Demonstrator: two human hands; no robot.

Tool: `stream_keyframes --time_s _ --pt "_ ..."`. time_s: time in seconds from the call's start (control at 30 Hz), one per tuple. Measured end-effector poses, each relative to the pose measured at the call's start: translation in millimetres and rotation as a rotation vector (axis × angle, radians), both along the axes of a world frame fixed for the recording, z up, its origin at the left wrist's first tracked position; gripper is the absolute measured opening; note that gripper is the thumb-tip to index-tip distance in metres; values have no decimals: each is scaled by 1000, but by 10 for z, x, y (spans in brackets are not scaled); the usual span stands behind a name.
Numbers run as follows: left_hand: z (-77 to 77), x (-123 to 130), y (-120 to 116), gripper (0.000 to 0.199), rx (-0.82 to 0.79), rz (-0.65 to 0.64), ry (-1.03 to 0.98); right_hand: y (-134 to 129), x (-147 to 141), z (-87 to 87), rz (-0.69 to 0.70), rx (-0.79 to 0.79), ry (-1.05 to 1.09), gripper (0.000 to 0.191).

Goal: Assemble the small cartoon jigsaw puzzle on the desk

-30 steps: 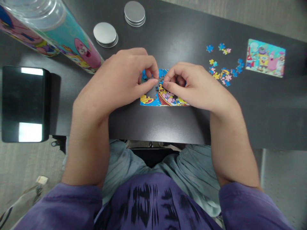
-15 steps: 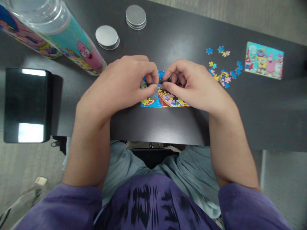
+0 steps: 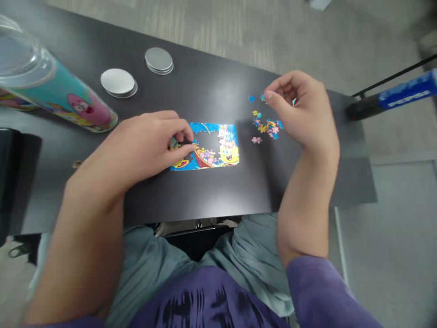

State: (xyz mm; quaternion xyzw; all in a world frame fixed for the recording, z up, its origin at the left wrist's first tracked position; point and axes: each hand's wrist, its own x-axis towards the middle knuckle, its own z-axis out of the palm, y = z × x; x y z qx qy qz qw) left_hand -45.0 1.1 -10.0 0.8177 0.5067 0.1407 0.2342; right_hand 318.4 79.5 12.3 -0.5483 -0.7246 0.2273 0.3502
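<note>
A partly assembled jigsaw puzzle (image 3: 232,150) lies flat on the dark table, with a gap in its middle and a blue border. My left hand (image 3: 153,141) rests over its left side, fingers curled and thumb and index finger slightly apart, with nothing seen between them. To the right, my right hand (image 3: 303,109) pinches thumb and index finger together at a small blue puzzle piece (image 3: 262,97), which is mostly hidden. Several loose puzzle pieces (image 3: 269,127) lie below those fingertips, and a separate pink piece (image 3: 256,140) is nearer the puzzle.
Two stacks of round metal lids, a left one (image 3: 118,82) and a far one (image 3: 159,60), stand behind the puzzle. A clear-topped cartoon cylinder (image 3: 78,91) is at the left, near a black box (image 3: 13,182). A blue-and-black cylindrical object (image 3: 392,98) shows at right.
My right hand has left the puzzle and moved right to the loose pieces. My left hand stays at the puzzle's left side. The view has shifted to the right.
</note>
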Motion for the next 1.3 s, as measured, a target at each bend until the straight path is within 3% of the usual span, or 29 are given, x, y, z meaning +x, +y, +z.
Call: stream_keyframes --time_s 0.17,0.27,0.33,0.43,0.63,0.97,1.3 --pt "-99 -15 16 49 22 12 98 34 427 102 -107 -19 -196 31" --pt "-76 10 26 57 -23 47 107 80 529 42 -130 -91 -252 13" --pt "-39 32 32 60 -59 60 101 117 542 -23 -115 -131 -254 5" --pt "10 59 40 67 -101 65 107 146 542 -90 -89 -179 -262 13" --pt "-2 38 55 66 -85 73 114 138 634 -87 -23 -242 -291 7" --pt "-35 25 64 64 -64 56 80 228 757 -185 -137 -203 -262 15" --pt "-74 -20 79 59 -49 36 73 165 725 -120 -23 -259 -288 2"
